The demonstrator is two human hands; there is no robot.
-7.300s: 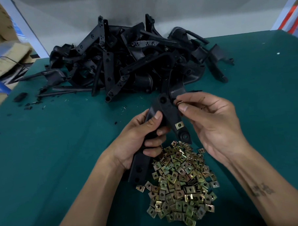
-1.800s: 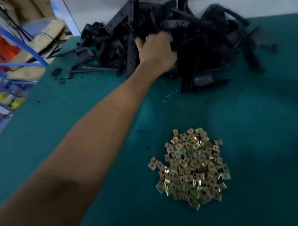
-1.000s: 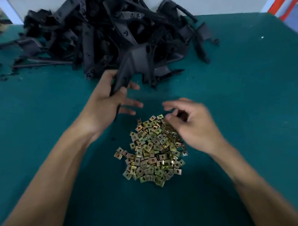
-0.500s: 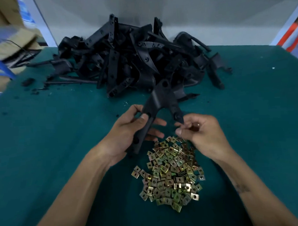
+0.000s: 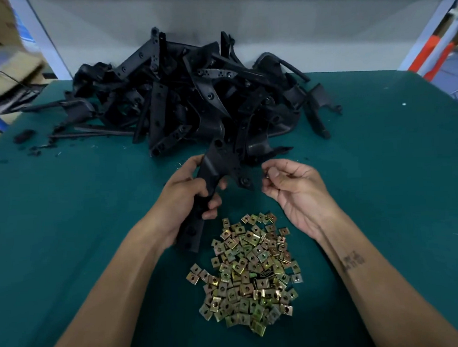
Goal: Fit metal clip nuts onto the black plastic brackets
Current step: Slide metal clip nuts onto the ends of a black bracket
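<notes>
My left hand grips a black Y-shaped plastic bracket by its long stem, holding it above the green table. My right hand hovers just right of the bracket's lower arm, fingers curled with the thumb and forefinger pinched together; a small dark thing shows between the tips, too small to identify. A heap of brass-coloured clip nuts lies on the table below both hands.
A big pile of black plastic brackets fills the back of the green table. Small black scraps lie at the far left. Cardboard boxes stand beyond the left edge, and a white frame post at the back right.
My left hand has shifted further up the bracket's stem and drawn it nearer. My right hand has lifted off the clip nut heap and risen beside the bracket's lower arm.
</notes>
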